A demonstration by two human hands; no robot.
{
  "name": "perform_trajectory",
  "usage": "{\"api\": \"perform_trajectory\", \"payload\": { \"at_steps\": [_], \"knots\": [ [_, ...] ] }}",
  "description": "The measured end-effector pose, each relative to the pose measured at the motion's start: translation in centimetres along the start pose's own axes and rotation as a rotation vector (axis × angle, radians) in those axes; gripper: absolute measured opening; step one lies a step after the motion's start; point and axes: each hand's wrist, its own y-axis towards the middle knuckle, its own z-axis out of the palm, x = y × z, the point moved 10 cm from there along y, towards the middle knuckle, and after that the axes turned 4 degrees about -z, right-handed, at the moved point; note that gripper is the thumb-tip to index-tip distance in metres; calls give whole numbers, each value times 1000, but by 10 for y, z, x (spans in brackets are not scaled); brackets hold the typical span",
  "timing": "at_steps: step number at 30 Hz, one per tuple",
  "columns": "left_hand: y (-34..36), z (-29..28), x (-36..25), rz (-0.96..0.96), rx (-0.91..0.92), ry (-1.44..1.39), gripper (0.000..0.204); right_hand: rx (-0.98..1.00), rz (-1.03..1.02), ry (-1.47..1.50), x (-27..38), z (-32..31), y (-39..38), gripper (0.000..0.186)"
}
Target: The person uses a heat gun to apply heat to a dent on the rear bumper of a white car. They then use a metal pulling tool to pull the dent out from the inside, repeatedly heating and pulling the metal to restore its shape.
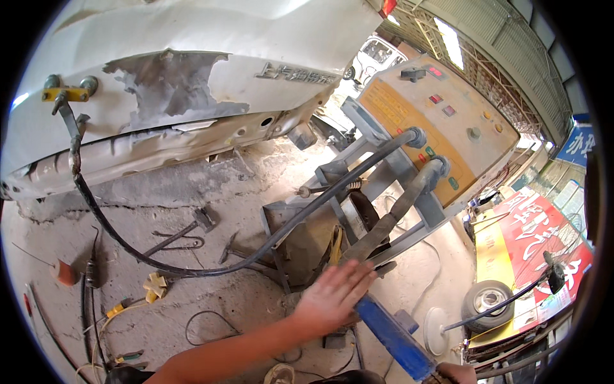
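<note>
My left hand reaches in from the bottom with its fingers stretched out, over or against the upper end of a blue tool where a thick grey cable runs down to it. My right hand, at the lower edge, grips that tool's rear end. The cable comes from a machine with an orange-and-grey panel. A black cable loops from the machine to a yellow clamp bracket on a white vehicle panel with a grey bare patch.
Hammers, wires and yellow connectors lie on the concrete floor. The machine's metal trolley stands in the middle. At the right are a wheel, a stand with a round base and red-and-yellow signboards.
</note>
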Motion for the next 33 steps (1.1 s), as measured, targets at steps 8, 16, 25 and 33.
{"api": "perform_trajectory", "payload": {
  "at_steps": [8, 16, 25, 33],
  "knots": [
    [39, -33, -9, -50, -35, -411, 54, -375, -328, 54, 77, -53, -14, 54],
    [56, -84, 0, -355, 19, -834, 55, -324, -913, 11, 211, -42, 9, 54],
    [33, -180, 78, -296, -315, -1354, 41, -74, -970, 271, 216, 49, 145, 23],
    [18, -265, 21, -202, -301, -1730, 57, 1039, -770, 192, 5, 275, 135, 49]
  ]
}}
